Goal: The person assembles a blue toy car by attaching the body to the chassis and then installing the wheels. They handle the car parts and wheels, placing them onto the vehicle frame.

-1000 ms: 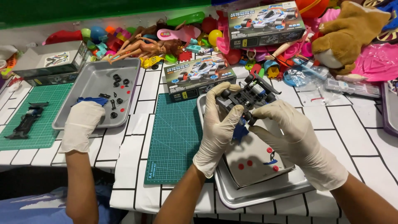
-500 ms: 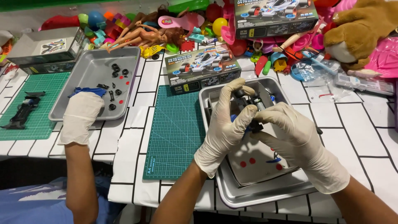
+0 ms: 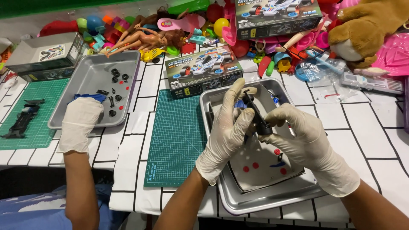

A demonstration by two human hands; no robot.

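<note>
Holding the black toy car chassis [image 3: 257, 117] over the metal tray [image 3: 272, 198], our left hand [image 3: 230, 127] and right hand [image 3: 304, 138] have fingers clamped on it; since 1 second ago, we tipped it on edge, exposing another side for work.

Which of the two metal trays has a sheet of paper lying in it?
The near tray, beneath the person's own two hands, holds a white sheet with red dots. The far-left tray holds only small black parts.

black chassis [image 3: 255, 116] apparently tilted on edge
</note>
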